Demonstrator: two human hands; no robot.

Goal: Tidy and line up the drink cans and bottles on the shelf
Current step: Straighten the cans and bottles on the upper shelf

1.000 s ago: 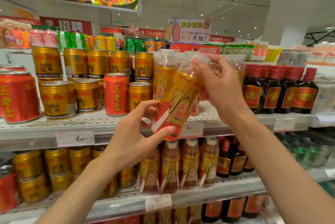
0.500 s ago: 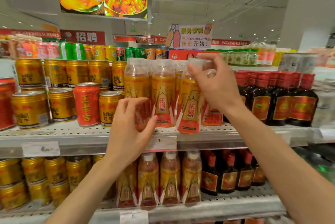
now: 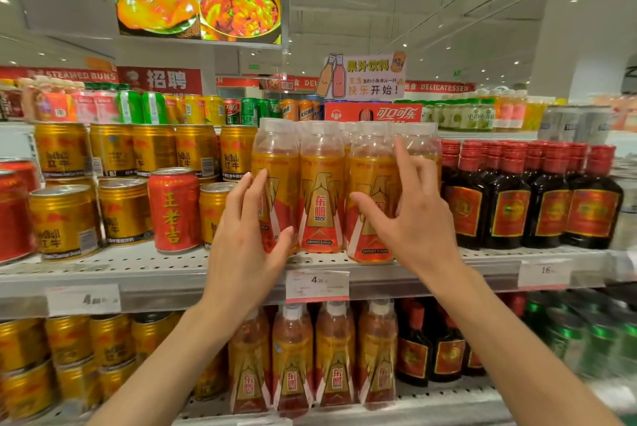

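Note:
Three yellow-orange drink bottles with clear caps stand upright side by side at the front of the upper shelf (image 3: 138,274): a left bottle (image 3: 275,163), a middle bottle (image 3: 322,198) and a right bottle (image 3: 370,167). More of the same stand behind them. My left hand (image 3: 248,239) lies against the left bottle's lower side with straight fingers, and the thumb touches its front. My right hand (image 3: 417,222) hovers in front of the right bottle with its fingers spread and holds nothing.
Left of the bottles stand a red can (image 3: 174,208) and several gold cans (image 3: 65,219), some stacked. Dark bottles with red caps (image 3: 510,201) fill the shelf to the right. A price tag (image 3: 317,282) hangs below. The lower shelf holds more orange bottles (image 3: 293,363).
My right hand has set the tilted bottle upright into the front row and let go of it. My left hand rose to the left bottle's side.

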